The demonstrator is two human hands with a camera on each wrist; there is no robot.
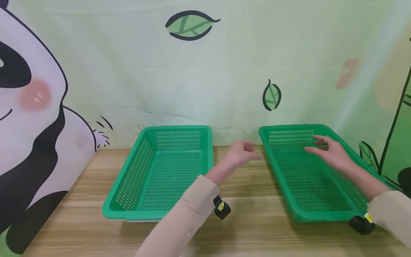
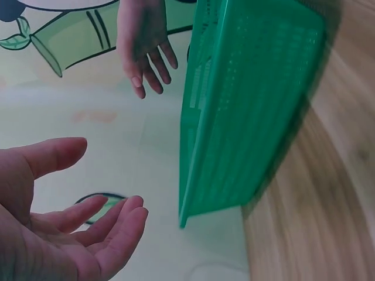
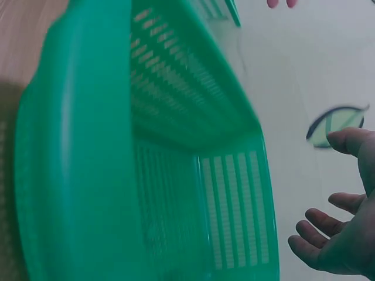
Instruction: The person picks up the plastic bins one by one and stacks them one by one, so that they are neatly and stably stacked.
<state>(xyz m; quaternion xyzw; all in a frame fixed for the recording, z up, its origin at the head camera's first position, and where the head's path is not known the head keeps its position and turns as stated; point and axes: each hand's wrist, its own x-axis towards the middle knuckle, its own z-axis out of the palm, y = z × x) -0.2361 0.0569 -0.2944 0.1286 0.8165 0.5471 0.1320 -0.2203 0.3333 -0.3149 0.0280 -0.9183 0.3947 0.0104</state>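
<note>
Head view from above, forward and down; sideways wrist views, closer, right-hand basket in both.

green slotted basket, upright, apart from matching basket

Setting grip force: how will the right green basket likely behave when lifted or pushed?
The right green basket is probably light for its size, given slotted walls and no visible contents. It seems fairly stiff: its rim holds its shape. Its broad, flat floor suggests sliding rather than tipping.
</note>
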